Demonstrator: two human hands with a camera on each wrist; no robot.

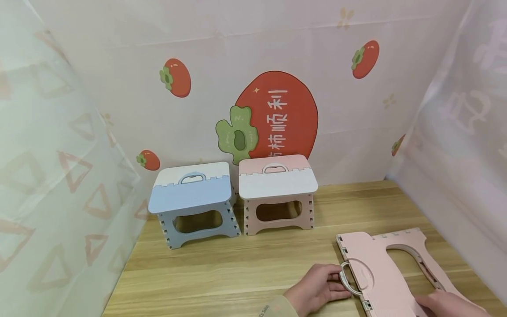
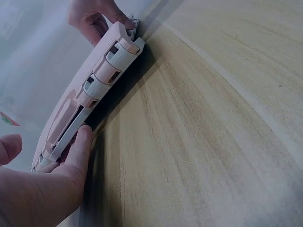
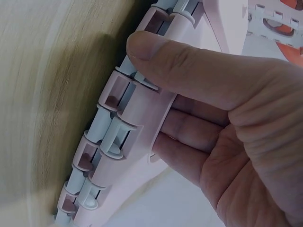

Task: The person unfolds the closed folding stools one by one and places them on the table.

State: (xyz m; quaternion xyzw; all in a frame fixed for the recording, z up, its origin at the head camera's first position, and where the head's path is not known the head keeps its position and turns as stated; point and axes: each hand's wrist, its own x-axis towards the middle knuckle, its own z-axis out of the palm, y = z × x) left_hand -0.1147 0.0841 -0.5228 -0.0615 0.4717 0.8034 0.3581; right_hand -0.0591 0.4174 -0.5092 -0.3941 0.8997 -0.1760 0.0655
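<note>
A pink folding stool (image 1: 390, 281), partly folded, lies at the right of the table, one leg panel extending to its right. My left hand (image 1: 318, 287) is at its white carry handle (image 1: 347, 278). In the left wrist view, the left fingers (image 2: 81, 146) reach against the stool's lower edge while the thumb stands apart. My right hand (image 1: 447, 304) grips the stool near the front. The right wrist view shows the right thumb (image 3: 156, 54) over the notched hinge edge (image 3: 109, 127) and the other fingers curled through the opening in the pink panel.
A blue-and-white stool (image 1: 190, 193) and a pink-and-white stool (image 1: 277, 185) stand unfolded side by side at the back of the wooden table (image 1: 214, 273). Behind them hangs a white cloth (image 1: 130, 70) printed with red fruit, with further pale cloth at both sides.
</note>
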